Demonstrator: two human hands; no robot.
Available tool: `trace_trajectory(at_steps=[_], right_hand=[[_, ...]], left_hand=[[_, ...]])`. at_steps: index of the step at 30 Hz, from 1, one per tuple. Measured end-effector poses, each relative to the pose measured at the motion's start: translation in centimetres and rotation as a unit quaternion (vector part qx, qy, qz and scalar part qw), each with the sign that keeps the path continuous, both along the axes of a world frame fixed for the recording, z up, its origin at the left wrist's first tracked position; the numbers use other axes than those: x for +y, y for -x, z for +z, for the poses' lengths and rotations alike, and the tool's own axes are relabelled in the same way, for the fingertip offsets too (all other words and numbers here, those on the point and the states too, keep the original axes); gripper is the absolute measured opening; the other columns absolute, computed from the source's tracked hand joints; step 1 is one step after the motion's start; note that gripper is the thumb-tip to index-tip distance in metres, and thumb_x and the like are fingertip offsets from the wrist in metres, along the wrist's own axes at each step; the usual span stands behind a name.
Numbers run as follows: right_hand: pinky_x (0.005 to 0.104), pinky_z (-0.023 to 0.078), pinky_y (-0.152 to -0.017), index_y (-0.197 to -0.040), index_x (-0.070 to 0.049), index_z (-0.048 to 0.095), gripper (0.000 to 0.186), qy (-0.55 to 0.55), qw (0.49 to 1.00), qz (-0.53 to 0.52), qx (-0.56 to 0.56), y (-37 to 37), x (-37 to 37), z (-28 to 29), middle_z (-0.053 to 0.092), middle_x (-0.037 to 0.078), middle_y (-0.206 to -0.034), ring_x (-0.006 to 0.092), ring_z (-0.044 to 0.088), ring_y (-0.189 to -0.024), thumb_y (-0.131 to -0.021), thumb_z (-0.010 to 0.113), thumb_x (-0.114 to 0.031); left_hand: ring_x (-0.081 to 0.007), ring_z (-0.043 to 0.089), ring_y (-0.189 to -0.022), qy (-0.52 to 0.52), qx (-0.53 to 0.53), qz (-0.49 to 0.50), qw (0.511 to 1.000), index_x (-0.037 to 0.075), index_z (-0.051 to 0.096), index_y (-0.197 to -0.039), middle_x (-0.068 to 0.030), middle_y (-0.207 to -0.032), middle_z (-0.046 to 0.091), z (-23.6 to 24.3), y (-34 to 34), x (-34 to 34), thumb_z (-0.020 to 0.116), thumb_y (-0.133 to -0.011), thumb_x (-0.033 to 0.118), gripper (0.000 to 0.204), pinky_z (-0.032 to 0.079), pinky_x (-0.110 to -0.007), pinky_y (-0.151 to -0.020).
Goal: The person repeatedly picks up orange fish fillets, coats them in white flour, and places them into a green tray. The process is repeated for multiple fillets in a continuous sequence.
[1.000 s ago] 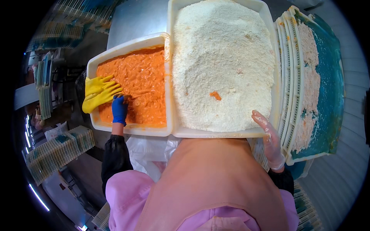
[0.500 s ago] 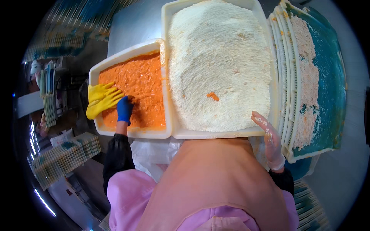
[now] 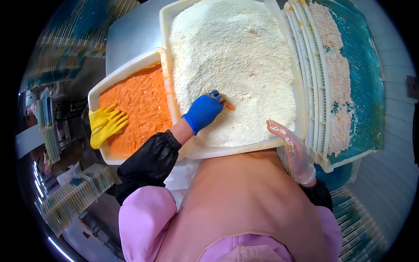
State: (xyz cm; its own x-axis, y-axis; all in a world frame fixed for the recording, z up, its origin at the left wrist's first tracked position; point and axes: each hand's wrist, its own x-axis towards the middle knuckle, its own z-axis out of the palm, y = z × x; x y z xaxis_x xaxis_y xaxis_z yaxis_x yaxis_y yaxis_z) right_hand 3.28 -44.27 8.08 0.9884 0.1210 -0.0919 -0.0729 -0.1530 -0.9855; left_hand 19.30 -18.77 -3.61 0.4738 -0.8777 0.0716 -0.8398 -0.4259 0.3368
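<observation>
My left hand point(image 3: 204, 111), in a blue glove, is closed low over the pale crumbs point(image 3: 238, 48) in a large white tub. At its fingertips shows a brownish bit whose kind I cannot make out. An orange batter-coated piece point(image 3: 230, 106) lies right beside those fingers, its left end hidden by them. My right hand point(image 3: 293, 153), in a clear plastic glove with crumbs stuck to it, holds nothing. It is open with fingers stretched, by the tub's near right corner. Left of the crumbs, a smaller white tub point(image 3: 126, 70) contains thick orange batter point(image 3: 144, 105).
A yellow rubber glove point(image 3: 106, 124) lies over the batter tub's left side; I cannot tell whether a hand fills it. Stacked white trays point(image 3: 312, 87) stand close on the right, the top one bearing crumbed pieces point(image 3: 338, 74) on a teal sheet. More tray stacks point(image 3: 76, 196) are at left.
My left hand has moved right, out of the batter and over to the orange piece in the crumbs. My right hand stays by the tub corner. The whole view has shifted slightly.
</observation>
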Motion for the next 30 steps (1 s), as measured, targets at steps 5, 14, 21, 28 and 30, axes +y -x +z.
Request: trace_trajectory(at_steps=[5, 14, 21, 28, 30], right_hand=[[0.0336, 0.034, -0.101, -0.117, 0.006, 0.054, 0.04, 0.009, 0.994, -0.068, 0.084, -0.2, -0.3, -3.3, 0.052, 0.018, -0.125, 0.0267, 0.048, -0.119, -0.096, 0.039, -0.024], [0.0381, 0.044, -0.085, -0.123, -0.005, 0.049, 0.059, 0.243, 0.961, -0.105, -0.077, -10.6, 9.5, -15.1, 0.053, 0.022, -0.114, 0.035, 0.053, -0.104, -0.074, 0.07, -0.03], [0.0378, 0.046, -0.077, -0.109, -0.004, 0.052, 0.046, 0.25, 0.959, 0.068, -0.112, -10.6, 9.4, -12.6, 0.052, 0.016, -0.101, 0.0332, 0.053, -0.095, -0.071, 0.07, -0.022], [0.0249, 0.044, -0.055, -0.114, -0.006, 0.052, 0.035, -0.099, 0.946, 0.013, 0.308, -9.2, 8.1, -8.6, 0.056, 0.002, -0.089, 0.0111, 0.054, -0.073, -0.084, 0.062, -0.019], [0.0213, 0.041, -0.051, -0.113, -0.007, 0.054, 0.032, -0.174, 0.917, -0.011, 0.358, -7.9, 5.8, -6.2, 0.055, -0.001, -0.082, 0.0065, 0.051, -0.067, -0.085, 0.061, -0.021]], left_hand=[[-0.0277, 0.058, -0.092, -0.037, -0.021, 0.061, 0.997, 0.008, 0.062, -0.091, -0.0062, -0.092, 0.061, -0.5, 0.4, 0.5, 0.057, -0.077, 0.012, 0.016, 0.049, -0.034, -0.076], [-0.0276, 0.055, -0.076, 0.163, 0.008, 0.175, 0.971, 0.009, 0.065, -0.081, -0.0082, -0.08, 0.061, 3.9, -1.4, 3.3, 0.066, -0.064, 0.002, 0.019, 0.045, -0.035, -0.063], [-0.0284, 0.055, -0.085, 0.079, -0.081, 0.349, 0.93, 0.008, 0.068, -0.086, -0.0098, -0.085, 0.062, 4.2, -1.2, 15.1, 0.071, -0.064, 0.0, 0.023, 0.045, -0.033, -0.072], [-0.0377, 0.05, -0.098, -0.171, -0.077, 0.34, 0.921, 0.005, 0.063, -0.083, -0.015, -0.097, 0.059, -1.6, 0.4, 25.1, 0.069, -0.057, 0.006, 0.027, 0.044, -0.042, -0.082], [-0.0355, 0.051, -0.098, -0.155, -0.031, 0.333, 0.929, 0.006, 0.064, -0.086, -0.0141, -0.097, 0.059, -1.3, 0.3, 25.3, 0.067, -0.058, 0.004, 0.029, 0.044, -0.041, -0.083]])
